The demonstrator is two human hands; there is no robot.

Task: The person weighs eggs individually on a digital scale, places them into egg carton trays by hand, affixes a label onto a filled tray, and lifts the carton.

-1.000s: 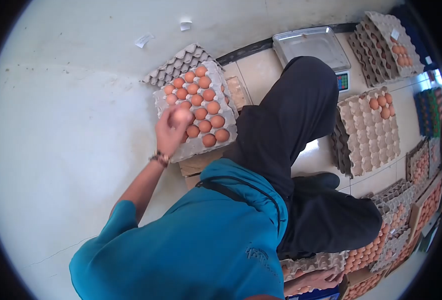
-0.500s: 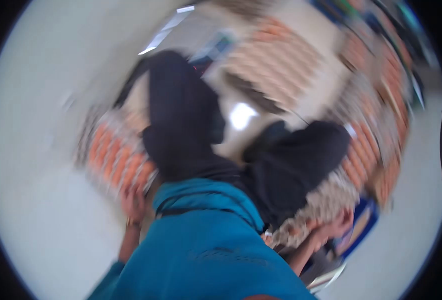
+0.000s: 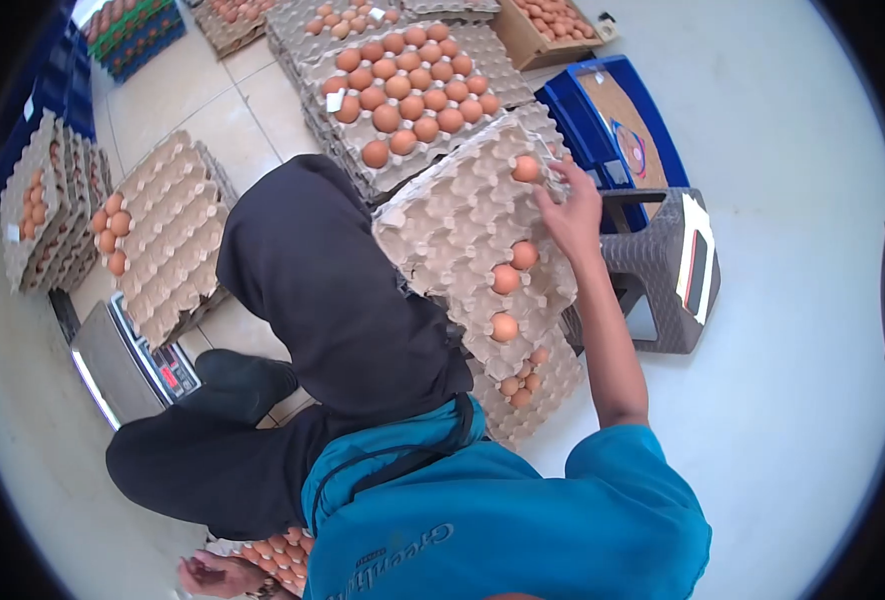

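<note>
My right hand [image 3: 575, 212] is at the right edge of a grey pulp egg tray [image 3: 433, 225], thumb and fingers apart beside a brown egg [image 3: 526, 168]. Other brown eggs [image 3: 506, 279] sit in the cups along that side; most cups are bare. At the bottom left, my left hand [image 3: 213, 575] is beside a tray of brown eggs [image 3: 281, 560], partly hidden by my body. Its fingers look loosely bent apart, with nothing seen in them.
A filled egg tray [image 3: 413, 88] tops a stack ahead. Further tray stacks [image 3: 168, 230] stand to the left near a scale [image 3: 128, 365]. A blue crate [image 3: 613, 110], a grey stool [image 3: 663, 270] and a cardboard box of eggs [image 3: 548, 30] are at the right.
The view has swung toward the right-hand trays and is sharper. My right hand has moved forward along the tray; my left hand now shows at the bottom edge, apart from the eggs.
</note>
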